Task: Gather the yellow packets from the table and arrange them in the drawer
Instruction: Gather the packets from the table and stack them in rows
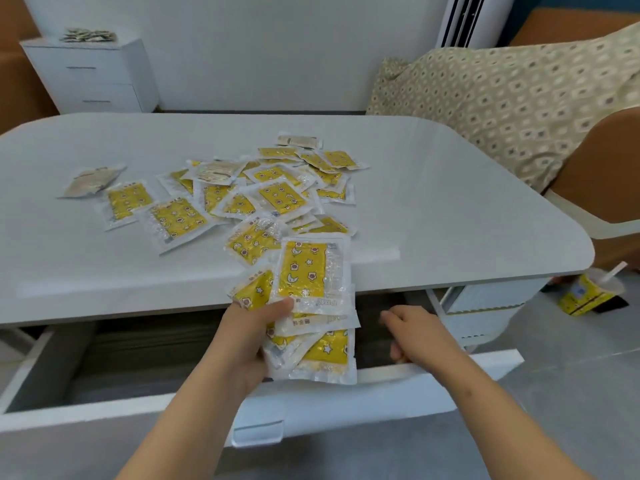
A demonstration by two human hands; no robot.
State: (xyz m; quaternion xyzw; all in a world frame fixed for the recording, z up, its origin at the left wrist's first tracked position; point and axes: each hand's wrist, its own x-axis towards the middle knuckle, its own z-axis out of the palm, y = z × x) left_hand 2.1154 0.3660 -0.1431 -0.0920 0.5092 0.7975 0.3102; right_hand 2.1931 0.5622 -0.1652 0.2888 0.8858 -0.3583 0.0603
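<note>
- The left hand (249, 337) grips a fanned stack of yellow packets (311, 306), with the thumb pressed across the front one. The stack stands roughly upright, its long axis running from the drawer's front rim up past the table's near edge.
- The right hand (414, 332) is just beside the stack on its right and apart from it. Its fingers are loosely curled and hold no packet — whether they touch the drawer's front rim cannot be told.
- The drawer (138, 358) stands pulled out under the table's near edge. Its dark floor shows below and to the left of the left hand, so by my judgement the stack only has to go down and be laid flat.
- The loose packets (263, 195) lie heaped about the middle of the table (450, 202), beyond both hands. A few trail toward the left edge, and some are pale side up.
- The heap's nearest packets lie just beyond the held stack, straight ahead of the hands — the free right hand looks better placed to fetch them.
</note>
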